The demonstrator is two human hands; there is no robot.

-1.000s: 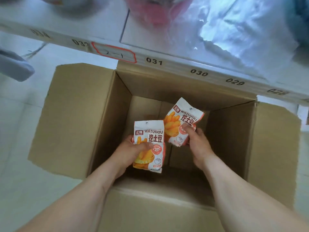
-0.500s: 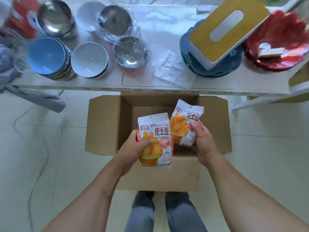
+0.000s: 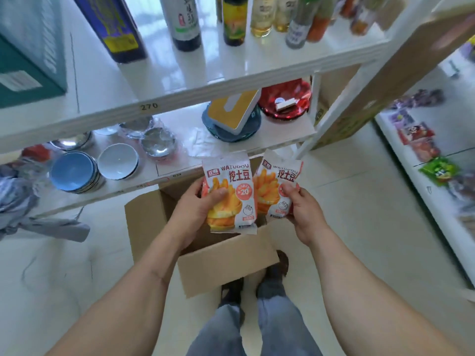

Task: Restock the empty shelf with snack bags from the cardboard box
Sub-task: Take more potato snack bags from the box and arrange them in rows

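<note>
My left hand [image 3: 195,211] grips a white and orange snack bag [image 3: 232,186] printed with fries, held upright above the open cardboard box [image 3: 226,263] on the floor. My right hand [image 3: 303,209] holds a second, matching snack bag [image 3: 275,186] just to the right, its edge touching the first. Both bags are lifted clear of the box, level with the lowest shelf [image 3: 180,165]. The box's inside is mostly hidden behind my hands and the bags.
The white shelving unit carries bowls [image 3: 74,173] and dishes low down, bottles [image 3: 185,24] on the shelf marked 270 above. Another shelf with snack packs [image 3: 421,140] stands to the right. A grey cloth [image 3: 33,222] hangs at left. My feet stand behind the box.
Both hands have lifted the two snack bags up out of the box. My view has risen from inside the box to show the shelves above and to the right.
</note>
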